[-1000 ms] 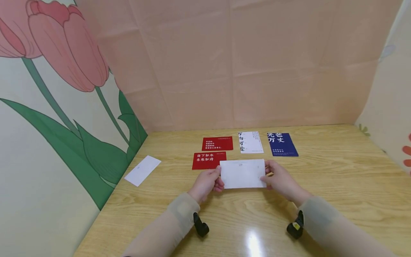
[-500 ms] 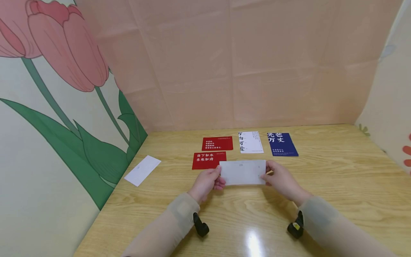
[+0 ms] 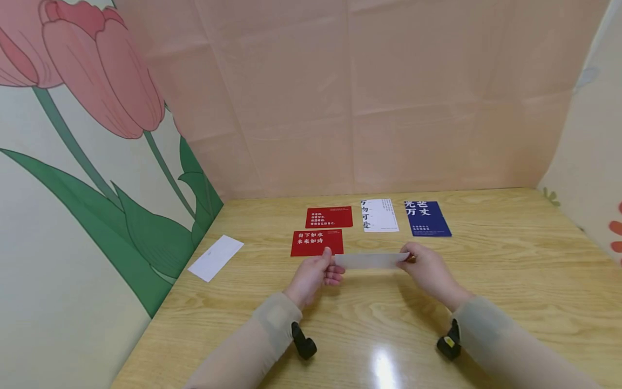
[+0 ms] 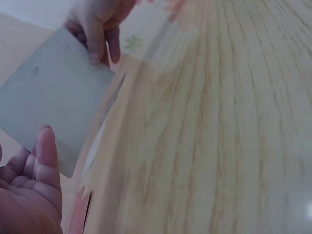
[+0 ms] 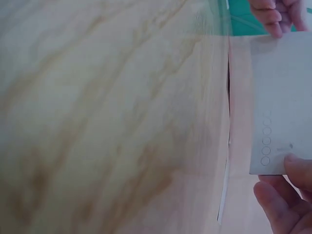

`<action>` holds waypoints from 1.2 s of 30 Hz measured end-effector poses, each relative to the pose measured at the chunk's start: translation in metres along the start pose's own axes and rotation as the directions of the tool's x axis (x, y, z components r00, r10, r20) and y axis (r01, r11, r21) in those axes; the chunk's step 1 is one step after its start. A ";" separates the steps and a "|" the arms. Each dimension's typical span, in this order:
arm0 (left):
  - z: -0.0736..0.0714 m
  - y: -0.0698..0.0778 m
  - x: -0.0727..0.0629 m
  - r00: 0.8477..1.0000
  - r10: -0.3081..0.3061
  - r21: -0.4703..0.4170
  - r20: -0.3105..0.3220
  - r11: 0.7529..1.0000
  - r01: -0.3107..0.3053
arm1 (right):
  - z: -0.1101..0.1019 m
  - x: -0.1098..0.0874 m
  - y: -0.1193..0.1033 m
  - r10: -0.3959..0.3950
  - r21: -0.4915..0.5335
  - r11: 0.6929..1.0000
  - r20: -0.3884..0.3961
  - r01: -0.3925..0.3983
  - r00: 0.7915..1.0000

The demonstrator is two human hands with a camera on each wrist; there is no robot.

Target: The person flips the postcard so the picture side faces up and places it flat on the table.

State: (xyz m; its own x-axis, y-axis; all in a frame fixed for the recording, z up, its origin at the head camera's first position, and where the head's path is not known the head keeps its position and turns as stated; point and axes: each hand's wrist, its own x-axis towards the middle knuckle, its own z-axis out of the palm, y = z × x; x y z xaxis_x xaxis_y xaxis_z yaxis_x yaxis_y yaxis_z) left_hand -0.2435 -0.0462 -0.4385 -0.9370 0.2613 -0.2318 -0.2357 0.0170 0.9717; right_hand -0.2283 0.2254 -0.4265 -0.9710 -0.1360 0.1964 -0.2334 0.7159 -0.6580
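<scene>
Near the middle of the table, my right hand pinches the right end of a white postcard between thumb and fingers. The card is tilted, so it looks like a thin strip in the head view. A row of small printed circles shows on it in the right wrist view. My left hand is at the card's left end, thumb raised apart from the edge and fingers loosely bent by the corner. A red card with white writing lies just behind the left hand.
Behind lie another red card, a white card with black characters and a blue card. A plain white card lies near the table's left edge. A pink sheet hangs behind the wooden table.
The postcard has tipped from its face showing fully to nearly edge-on. My left thumb has come off its left edge, while the right hand keeps its pinch. The cards on the table stay put.
</scene>
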 end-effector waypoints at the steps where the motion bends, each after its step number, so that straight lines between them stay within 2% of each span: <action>1: 0.001 0.000 0.000 1.000 -0.002 -0.013 0.001 1.000 0.002 | 0.001 0.000 0.001 -0.015 -0.005 1.000 -0.017 0.015 1.000; 6: 0.003 0.001 -0.002 1.000 0.007 -0.048 0.013 0.999 -0.007 | 0.002 0.000 0.001 -0.063 -0.014 0.998 -0.057 0.062 0.996; 12: 0.005 0.001 -0.004 1.000 -0.001 -0.064 0.018 0.998 0.002 | 0.001 -0.001 -0.001 -0.059 -0.035 0.998 -0.035 0.058 0.998; 20: 0.006 0.001 -0.003 0.998 -0.068 -0.097 -0.019 0.993 0.066 | 0.002 -0.002 -0.005 -0.100 -0.088 0.991 -0.032 0.097 0.994; 25: 0.006 0.000 -0.002 0.993 -0.107 -0.068 -0.052 0.992 0.103 | 0.001 -0.001 -0.005 -0.093 -0.070 0.993 0.006 0.093 0.996; 29: 0.005 -0.002 -0.001 0.994 -0.092 -0.025 -0.067 0.996 0.090 | 0.000 -0.001 -0.004 -0.093 -0.084 0.992 0.037 0.096 0.995; 31: 0.005 -0.003 0.000 0.994 -0.080 -0.014 -0.071 0.997 0.080 | -0.001 -0.001 -0.004 -0.055 -0.073 0.996 0.051 0.059 0.997; 33: 0.004 -0.003 -0.001 0.995 -0.071 -0.007 -0.073 0.997 0.071 | -0.002 -0.001 -0.004 0.023 -0.020 1.000 0.083 -0.021 0.996; 36: 0.003 -0.003 -0.001 0.995 -0.063 0.008 -0.078 0.998 0.064 | -0.004 0.000 -0.005 0.173 0.127 0.973 0.163 -0.194 0.971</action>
State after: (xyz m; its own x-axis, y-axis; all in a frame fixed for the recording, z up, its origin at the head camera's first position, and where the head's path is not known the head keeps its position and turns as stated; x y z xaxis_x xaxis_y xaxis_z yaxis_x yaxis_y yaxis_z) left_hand -0.2411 -0.0432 -0.4407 -0.9375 0.1835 -0.2957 -0.2932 0.0414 0.9552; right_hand -0.2267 0.2244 -0.4204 -0.9920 -0.1197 -0.0411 -0.0448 0.6360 -0.7704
